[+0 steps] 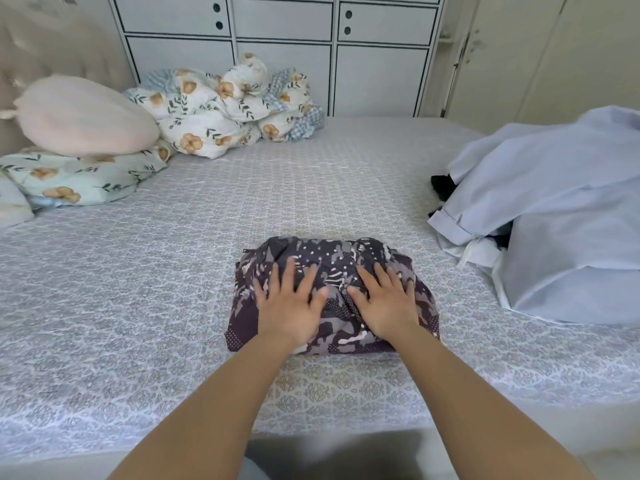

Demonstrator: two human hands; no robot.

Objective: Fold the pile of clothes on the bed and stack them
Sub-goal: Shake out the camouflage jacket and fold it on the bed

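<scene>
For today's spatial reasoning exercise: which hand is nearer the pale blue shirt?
Right. The right hand presses the folded patterned garment on the side toward the pale blue shirt; the left hand lies farther away.

This is a bedroom in a home. A wide bed [173, 271] with a patterned sheet fills the view, with pillows [83, 116] and a floral duvet [221, 109] near white wardrobe cabinets [284, 53].
</scene>
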